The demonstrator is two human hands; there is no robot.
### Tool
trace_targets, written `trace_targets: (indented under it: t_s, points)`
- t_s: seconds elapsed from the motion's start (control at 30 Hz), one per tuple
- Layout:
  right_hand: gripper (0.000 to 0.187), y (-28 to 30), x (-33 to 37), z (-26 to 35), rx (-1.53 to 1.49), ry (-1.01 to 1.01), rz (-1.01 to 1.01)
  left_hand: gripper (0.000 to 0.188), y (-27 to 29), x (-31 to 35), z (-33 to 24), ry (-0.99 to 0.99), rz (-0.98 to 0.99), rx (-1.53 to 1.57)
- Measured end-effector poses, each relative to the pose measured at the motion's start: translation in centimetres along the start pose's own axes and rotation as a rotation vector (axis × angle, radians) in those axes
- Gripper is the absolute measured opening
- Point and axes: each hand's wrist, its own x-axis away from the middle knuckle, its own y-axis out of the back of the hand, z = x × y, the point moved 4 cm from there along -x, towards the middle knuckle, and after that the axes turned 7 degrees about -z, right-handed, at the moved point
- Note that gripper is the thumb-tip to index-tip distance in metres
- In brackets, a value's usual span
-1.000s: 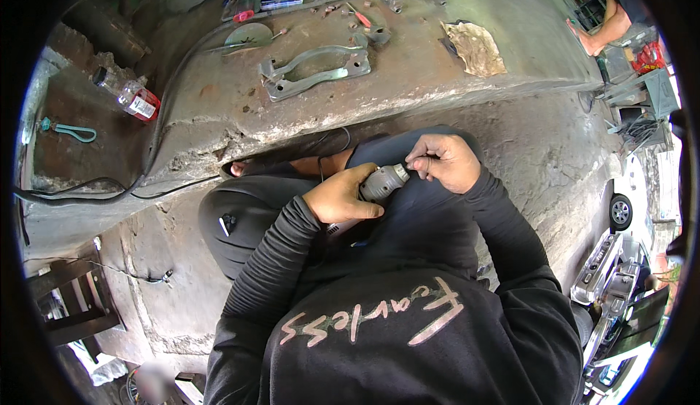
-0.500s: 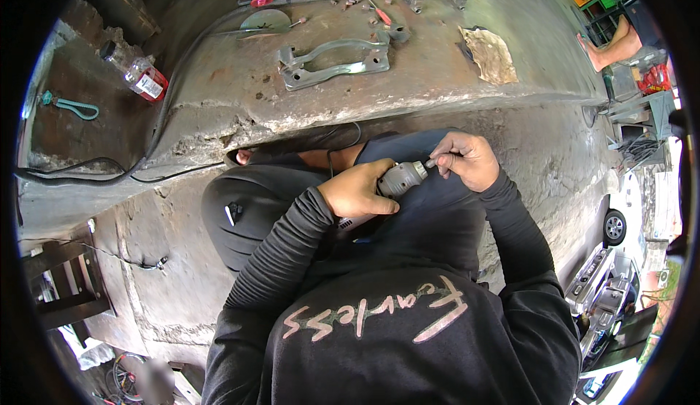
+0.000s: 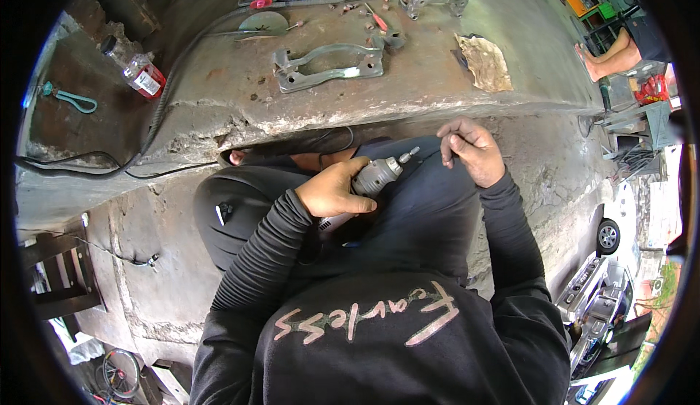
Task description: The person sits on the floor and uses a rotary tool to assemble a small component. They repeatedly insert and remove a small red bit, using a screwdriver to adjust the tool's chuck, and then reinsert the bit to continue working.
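Note:
My left hand is wrapped round the body of a grey die grinder, held over my lap. A small metal bit sticks out of its nose, pointing up and to the right. My right hand hovers to the right of that bit, apart from it, above my right knee. Its fingers are loosely bent with gaps between them, and nothing shows in them. On the raised ledge ahead lies a metal bracket with a curved opening and holes at its ends.
A second bracket rests farther back, near a red-handled tool and several small bits. Also on the ledge are a thin round disc, a stained brown sheet and a bottle. Another person's bare legs show far right.
My right hand has let go of the grinder's bit and moved up and away, leaving the bit exposed. The left hand has shifted slightly left with the grinder.

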Motion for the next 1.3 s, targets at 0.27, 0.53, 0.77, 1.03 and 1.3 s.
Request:
trace_targets:
  t_s: [0.27,0.53,0.77,1.03,1.3]
  points:
    - [0.005,-0.6,-1.2,-1.8,0.303,-0.044,-0.047,0.065,0.3,0.0,-0.1,-0.116,-0.068,-0.062]
    - [0.016,0.3,-13.0,0.6,0.397,-0.205,-0.098,0.069,0.6,-0.4,0.5,-0.158,-0.108,-0.086]
    - [0.039,-1.7,-16.5,8.4,0.399,0.276,-0.407,0.068,1.0,-0.3,0.4,-0.082,-0.101,-0.003]
    - [0.032,-3.9,-3.3,-0.8,0.394,-0.196,0.186,0.062,0.5,-0.7,0.8,-0.11,-0.074,-0.056]
    - [0.009,-5.2,-1.3,-0.8,0.315,-0.047,0.25,0.061,-0.2,-0.7,0.0,-0.08,-0.038,-0.132]
